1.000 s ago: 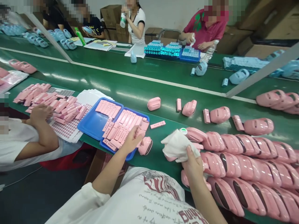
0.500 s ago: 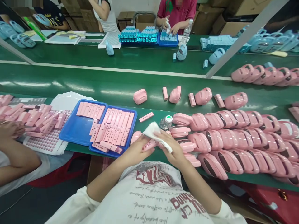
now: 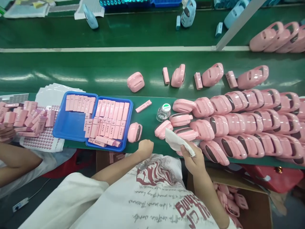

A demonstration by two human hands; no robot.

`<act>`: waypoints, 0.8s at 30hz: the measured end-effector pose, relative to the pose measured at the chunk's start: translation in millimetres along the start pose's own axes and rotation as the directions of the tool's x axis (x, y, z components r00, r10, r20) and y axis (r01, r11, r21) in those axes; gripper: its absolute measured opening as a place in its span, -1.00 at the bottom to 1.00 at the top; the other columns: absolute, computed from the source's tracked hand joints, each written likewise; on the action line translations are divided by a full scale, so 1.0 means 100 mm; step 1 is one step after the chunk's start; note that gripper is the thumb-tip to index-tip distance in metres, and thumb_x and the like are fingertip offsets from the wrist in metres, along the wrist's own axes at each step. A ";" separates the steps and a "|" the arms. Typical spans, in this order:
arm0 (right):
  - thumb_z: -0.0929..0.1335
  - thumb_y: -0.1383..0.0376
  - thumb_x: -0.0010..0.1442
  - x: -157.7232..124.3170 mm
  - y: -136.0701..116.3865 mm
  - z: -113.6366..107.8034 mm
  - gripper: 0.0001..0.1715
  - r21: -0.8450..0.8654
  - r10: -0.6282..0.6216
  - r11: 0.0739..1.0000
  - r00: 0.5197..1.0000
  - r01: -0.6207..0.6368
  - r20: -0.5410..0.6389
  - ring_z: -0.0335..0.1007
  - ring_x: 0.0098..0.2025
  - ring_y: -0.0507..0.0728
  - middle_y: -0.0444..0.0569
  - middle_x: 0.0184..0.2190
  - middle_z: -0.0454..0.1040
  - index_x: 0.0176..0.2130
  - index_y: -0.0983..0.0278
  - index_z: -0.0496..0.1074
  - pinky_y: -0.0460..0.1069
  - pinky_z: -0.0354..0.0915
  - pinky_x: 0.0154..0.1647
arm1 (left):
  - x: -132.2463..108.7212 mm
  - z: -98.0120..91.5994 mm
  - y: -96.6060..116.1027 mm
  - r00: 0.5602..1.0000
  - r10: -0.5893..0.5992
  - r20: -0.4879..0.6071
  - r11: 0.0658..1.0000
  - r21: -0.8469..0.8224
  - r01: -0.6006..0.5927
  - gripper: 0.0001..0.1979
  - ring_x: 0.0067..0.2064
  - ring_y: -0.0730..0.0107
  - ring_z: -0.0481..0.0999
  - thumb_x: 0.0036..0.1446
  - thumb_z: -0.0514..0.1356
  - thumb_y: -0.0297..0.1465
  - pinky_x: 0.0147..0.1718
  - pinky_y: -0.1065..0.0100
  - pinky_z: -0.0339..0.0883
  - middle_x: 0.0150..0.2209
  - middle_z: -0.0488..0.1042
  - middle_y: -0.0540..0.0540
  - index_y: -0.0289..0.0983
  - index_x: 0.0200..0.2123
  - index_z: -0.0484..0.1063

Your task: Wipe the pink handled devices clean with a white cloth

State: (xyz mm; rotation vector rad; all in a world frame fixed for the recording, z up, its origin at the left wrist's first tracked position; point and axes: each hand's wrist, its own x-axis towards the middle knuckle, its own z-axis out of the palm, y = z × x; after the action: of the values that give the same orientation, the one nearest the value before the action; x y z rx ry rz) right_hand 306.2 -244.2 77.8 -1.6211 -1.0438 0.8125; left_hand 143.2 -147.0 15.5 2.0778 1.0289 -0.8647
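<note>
My right hand pinches a white cloth, which hangs in front of several pink rounded housings with handles. Close to the table's front edge, my left hand is curled into a fist, and whatever it may hold is hidden. A pink housing with a dark window lies just beyond that fist, beside the blue tray. Between the cloth and a clear jar with a green-and-white lid rests another pink housing. One pink stick-shaped piece lies alone left of the jar.
Rows of pink housings cover the right side. Pink sticks fill much of the tray's right part. Housings and sticks stand along the green belt. A metal post rises at the back right. Another person's hand is far left.
My hands have moved apart, the right going right with the cloth. The pink stick between them is no longer visible, and my left hand has closed into a fist. The view has tipped downward.
</note>
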 end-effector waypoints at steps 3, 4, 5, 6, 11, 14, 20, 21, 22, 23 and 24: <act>0.29 0.11 0.23 -0.07 0.03 -0.02 -0.66 -0.010 0.043 0.999 0.999 -0.043 -0.032 0.47 -0.36 0.16 -0.02 -0.43 0.56 -0.23 0.23 0.57 0.03 0.41 -0.32 | 0.05 0.03 0.03 0.998 -0.058 0.000 0.994 0.098 0.058 -0.80 -0.16 -0.08 0.59 -0.05 0.22 -0.65 -0.25 0.13 0.45 -0.30 0.56 -0.44 -0.41 -0.32 0.58; 0.29 0.10 0.23 -0.09 0.03 -0.03 -0.65 -0.009 0.066 0.998 0.997 -0.067 -0.043 0.45 -0.39 0.15 -0.03 -0.47 0.54 -0.23 0.23 0.57 0.01 0.40 -0.35 | 0.06 0.04 0.05 0.998 -0.068 0.000 0.991 0.116 0.067 -0.80 -0.16 -0.06 0.59 -0.05 0.22 -0.65 -0.26 0.15 0.45 -0.30 0.57 -0.43 -0.40 -0.33 0.59; 0.28 0.08 0.24 -0.09 0.03 -0.04 -0.64 -0.009 0.088 0.996 0.995 -0.089 -0.051 0.43 -0.43 0.14 -0.04 -0.50 0.51 -0.24 0.24 0.56 0.00 0.38 -0.39 | 0.07 0.06 0.06 0.997 -0.075 0.000 0.989 0.128 0.074 -0.81 -0.16 -0.05 0.59 -0.04 0.23 -0.63 -0.26 0.16 0.45 -0.29 0.57 -0.42 -0.39 -0.34 0.59; 0.28 0.07 0.24 -0.10 0.04 -0.04 -0.62 -0.009 0.106 0.994 0.993 -0.107 -0.056 0.41 -0.46 0.12 -0.05 -0.51 0.50 -0.26 0.25 0.56 -0.02 0.37 -0.42 | 0.08 0.07 0.07 0.997 -0.082 -0.001 0.987 0.136 0.081 -0.82 -0.16 -0.04 0.59 -0.03 0.22 -0.62 -0.27 0.17 0.45 -0.29 0.57 -0.41 -0.37 -0.34 0.59; 0.31 0.04 0.22 -0.08 0.14 -0.07 -0.62 0.056 0.177 0.983 0.982 -0.174 -0.058 0.38 -0.47 0.08 -0.08 -0.51 0.49 -0.32 0.28 0.54 -0.05 0.35 -0.46 | 0.11 0.08 0.06 0.993 -0.114 -0.025 0.988 0.104 0.116 -0.79 -0.13 -0.05 0.58 0.04 0.14 -0.61 -0.24 0.15 0.42 -0.25 0.57 -0.42 -0.38 -0.33 0.59; 0.39 0.02 0.13 -0.05 0.25 -0.09 -0.62 0.209 0.275 0.948 0.950 -0.242 -0.151 0.42 -0.43 0.10 -0.08 -0.51 0.51 -0.34 0.29 0.53 -0.02 0.39 -0.40 | 0.02 0.00 -0.08 0.991 -0.128 -0.034 0.991 0.042 0.129 -0.74 -0.11 -0.10 0.58 0.07 0.15 -0.56 -0.19 0.10 0.41 -0.22 0.57 -0.44 -0.39 -0.20 0.57; 0.45 -0.01 0.01 0.16 0.21 -0.11 -0.52 0.567 0.444 0.813 0.776 -0.137 -0.449 0.49 -0.15 0.17 0.01 -0.29 0.57 -0.24 0.32 0.51 0.09 0.41 -0.07 | -0.69 -0.37 -0.39 0.965 0.067 -0.254 0.858 -0.479 -0.186 -0.48 0.11 0.11 0.45 0.18 0.12 -0.20 0.02 0.25 0.34 0.12 0.46 -0.15 -0.15 0.20 0.31; 0.46 -0.01 -0.01 0.20 0.17 -0.11 -0.51 0.585 0.448 0.803 0.765 -0.117 -0.462 0.49 -0.13 0.18 0.02 -0.27 0.57 -0.25 0.32 0.51 0.10 0.41 -0.05 | -0.82 -0.43 -0.39 0.943 0.073 -0.325 0.757 -0.598 -0.265 -0.50 0.07 0.12 0.47 0.18 0.11 -0.18 -0.01 0.25 0.36 0.07 0.49 -0.12 -0.13 0.19 0.33; 0.46 -0.01 -0.03 0.24 0.13 -0.09 -0.52 0.596 0.449 0.796 0.763 -0.106 -0.464 0.49 -0.12 0.19 0.02 -0.27 0.57 -0.26 0.32 0.51 0.11 0.41 -0.04 | -0.92 -0.48 -0.37 0.924 0.056 -0.378 0.656 -0.684 -0.319 -0.50 0.02 0.12 0.49 0.17 0.12 -0.17 -0.05 0.24 0.39 0.01 0.53 -0.12 -0.12 0.17 0.35; 0.47 0.00 -0.03 0.27 0.09 -0.06 -0.53 0.601 0.448 0.793 0.766 -0.101 -0.461 0.50 -0.12 0.19 0.02 -0.27 0.57 -0.27 0.31 0.51 0.12 0.41 -0.04 | -1.01 -0.51 -0.34 0.911 0.036 -0.410 0.571 -0.740 -0.355 -0.50 -0.03 0.12 0.51 0.15 0.14 -0.17 -0.12 0.24 0.41 -0.07 0.55 -0.12 -0.12 0.16 0.36; 0.47 0.01 -0.04 0.30 0.04 -0.03 -0.54 0.604 0.442 0.791 0.777 -0.102 -0.448 0.50 -0.12 0.20 0.02 -0.26 0.57 -0.27 0.31 0.51 0.13 0.41 -0.03 | -1.07 -0.54 -0.31 0.904 0.019 -0.428 0.504 -0.776 -0.378 -0.49 -0.09 0.13 0.52 0.13 0.16 -0.17 -0.19 0.26 0.43 -0.14 0.57 -0.12 -0.13 0.16 0.37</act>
State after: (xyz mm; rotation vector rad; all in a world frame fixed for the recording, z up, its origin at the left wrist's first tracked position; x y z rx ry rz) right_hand 321.6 -218.6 74.5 -1.3809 -0.0904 0.6666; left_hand 80.2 -134.0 121.6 1.4241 1.0558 0.2202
